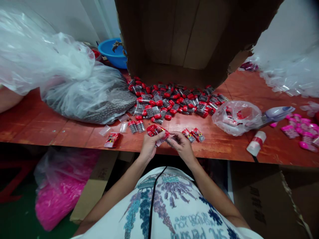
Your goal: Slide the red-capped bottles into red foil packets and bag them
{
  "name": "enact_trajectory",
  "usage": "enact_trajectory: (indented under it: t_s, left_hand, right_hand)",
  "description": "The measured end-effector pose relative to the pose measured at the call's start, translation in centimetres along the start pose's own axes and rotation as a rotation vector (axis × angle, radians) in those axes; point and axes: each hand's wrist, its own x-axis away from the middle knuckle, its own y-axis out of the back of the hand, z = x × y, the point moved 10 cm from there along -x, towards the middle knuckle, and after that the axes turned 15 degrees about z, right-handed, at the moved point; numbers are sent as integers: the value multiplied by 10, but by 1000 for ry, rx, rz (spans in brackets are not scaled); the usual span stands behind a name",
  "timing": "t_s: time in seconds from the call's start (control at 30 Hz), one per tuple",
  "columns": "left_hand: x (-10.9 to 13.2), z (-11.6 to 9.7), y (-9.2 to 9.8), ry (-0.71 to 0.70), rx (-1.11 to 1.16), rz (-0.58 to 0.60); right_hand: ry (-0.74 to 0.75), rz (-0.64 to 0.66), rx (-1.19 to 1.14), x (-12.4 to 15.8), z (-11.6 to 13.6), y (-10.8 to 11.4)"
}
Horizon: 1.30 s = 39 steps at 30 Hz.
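Note:
My left hand [150, 143] pinches a red printed plastic packet [152, 129] above the table's front edge. The fingertips of my right hand [183, 146] are closed on the same packet's right end; my fingers hide part of it. Just left of it stand two small clear bottles with red caps [136, 126], dark beads inside. Farther left lies a red printed stack of packets [112, 140], near small clear pieces [123, 127]. Two red printed packets with grey contents [193, 134] rest right of my hands. Behind them spreads a heap of red-capped bottles [171, 99].
A tipped cardboard box [189, 36] looms behind the heap. Left is a clear bag of dark beads [99, 96], with a blue basin [113, 53] behind. Rightward are an open plastic bag [236, 121], a tape roll [256, 143] and pink items [302, 129] on the red table [219, 146].

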Motion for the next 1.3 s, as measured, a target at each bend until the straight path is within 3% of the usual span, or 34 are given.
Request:
enact_trajectory:
  t_s: [0.17, 0.27, 0.47, 0.6, 0.73, 0.83, 1.03, 1.3]
  left_hand:
    - [0, -2, -5, -14, -95, 71]
    - [-1, -1, 0, -16, -159, 51]
    - [-3, -3, 3, 28, -188, 46]
    - [-2, 2, -6, 97, -166, 114]
    - [-3, 4, -3, 64, -229, 82]
    - [-3, 5, -1, 43, -266, 79]
    - [-3, 10, -9, 108, -136, 201]
    - [1, 4, -9, 36, -242, 108]
  right_hand:
    - [-16, -5, -72, 0, -4, 2]
    - [0, -16, 37, 2, 1, 3]
    - [-23, 82, 58, 5, -5, -1]
    - [-10, 19, 91, 12, -2, 8]
    - [63, -20, 289, 18, 15, 7]
    - [59, -51, 162, 18, 11, 10]
    - [-2, -58, -127, 16, -10, 14]
    - [110, -124, 63, 25, 15, 19]
